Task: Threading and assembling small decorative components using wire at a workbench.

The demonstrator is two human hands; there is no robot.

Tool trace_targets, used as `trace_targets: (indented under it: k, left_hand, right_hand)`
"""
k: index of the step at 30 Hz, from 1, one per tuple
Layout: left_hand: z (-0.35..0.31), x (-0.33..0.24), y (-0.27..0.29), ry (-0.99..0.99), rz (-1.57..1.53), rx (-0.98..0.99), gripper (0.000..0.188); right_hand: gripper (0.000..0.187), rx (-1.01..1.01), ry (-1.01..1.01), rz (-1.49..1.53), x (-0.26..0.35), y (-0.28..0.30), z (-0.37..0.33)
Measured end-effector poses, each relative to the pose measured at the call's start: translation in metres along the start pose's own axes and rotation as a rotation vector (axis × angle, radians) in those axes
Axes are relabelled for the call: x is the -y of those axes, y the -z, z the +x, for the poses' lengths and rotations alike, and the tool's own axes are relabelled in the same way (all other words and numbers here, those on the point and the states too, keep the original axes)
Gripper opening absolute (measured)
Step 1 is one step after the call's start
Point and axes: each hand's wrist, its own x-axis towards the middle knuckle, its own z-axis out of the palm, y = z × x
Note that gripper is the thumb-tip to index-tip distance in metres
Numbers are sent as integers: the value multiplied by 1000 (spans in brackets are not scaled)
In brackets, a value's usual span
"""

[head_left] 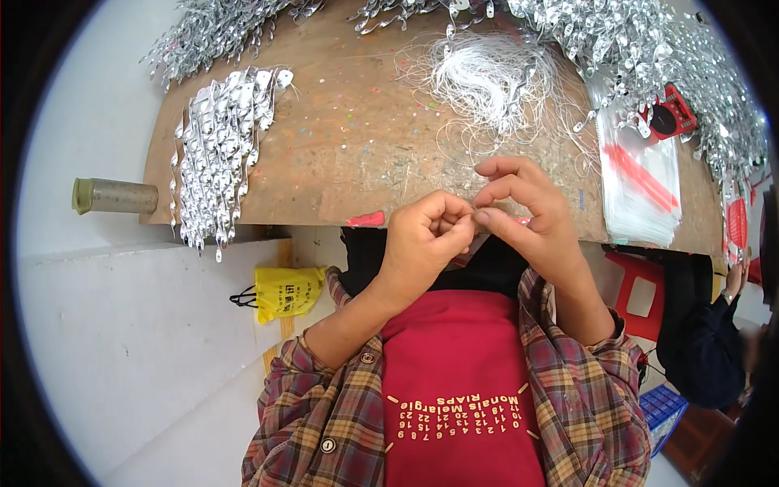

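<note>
Close together at the table's near edge, my left hand [428, 235] and my right hand [531, 209] meet at the fingertips. The left one is closed, thumb pressed against curled fingers. My right thumb and index finger pinch at the same spot, while its other fingers arch above. What they hold is too small to make out. Beyond them lies a loose tangle of thin white string [495, 81]. A bundle of shiny silver twisted strips [217, 150] hangs over the table edge on the left.
On the brown table [341, 174] lie clear plastic bags [641, 183], a red speaker-like device [670, 116] and silver heaps [698, 65]. A metal flask [120, 196] stands left, above a yellow bag [288, 292]. A red stool [639, 296] and another person's dark sleeve [704, 357] are right.
</note>
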Motion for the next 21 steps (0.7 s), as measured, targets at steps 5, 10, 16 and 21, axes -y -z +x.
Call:
trace_targets:
  k: [5,10,16,21]
  left_hand:
    - [-1,2,-3,-181,308,-118,5]
    - [2,-8,2,136,-305,35,9]
    - [3,-5,7,224,-546,139,10]
    - [1,-5,7,164,-489,150,9]
  right_hand:
    - [10,-53,126,-212,3,-7,0]
    - [9,-126,132,-65,-2,-9,-4]
    - [12,-75,229,-14,-5,-4,-2]
    - [11,-22,116,224,-9,-3,-8]
